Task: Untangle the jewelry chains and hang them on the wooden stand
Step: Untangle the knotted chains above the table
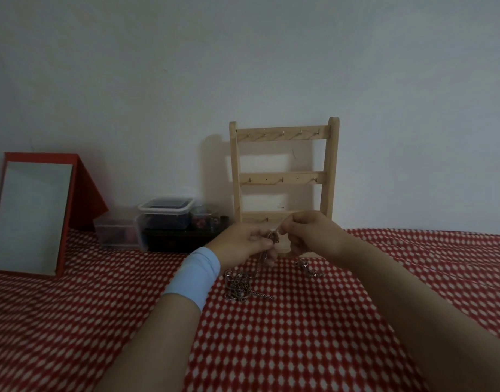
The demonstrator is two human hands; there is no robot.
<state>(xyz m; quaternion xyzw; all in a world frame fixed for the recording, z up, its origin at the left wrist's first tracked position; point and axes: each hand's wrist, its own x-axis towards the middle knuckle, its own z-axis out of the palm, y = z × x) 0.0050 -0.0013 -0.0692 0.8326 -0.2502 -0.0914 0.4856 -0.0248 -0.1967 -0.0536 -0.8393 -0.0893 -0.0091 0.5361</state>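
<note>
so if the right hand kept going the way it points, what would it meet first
Probably the left hand: the right hand points across at it, with only the chain knot both pinch between them. Depth is unclear.

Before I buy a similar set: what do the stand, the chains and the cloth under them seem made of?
Stand: pale, matte, likely unvarnished wood, grain faintly visible; small metal-looking hooks. Chains: metal links, silvery with a dull sheen, though dim light leaves the tone open. Cloth: soft fabric, red with white dots, creasing in folds.
</note>
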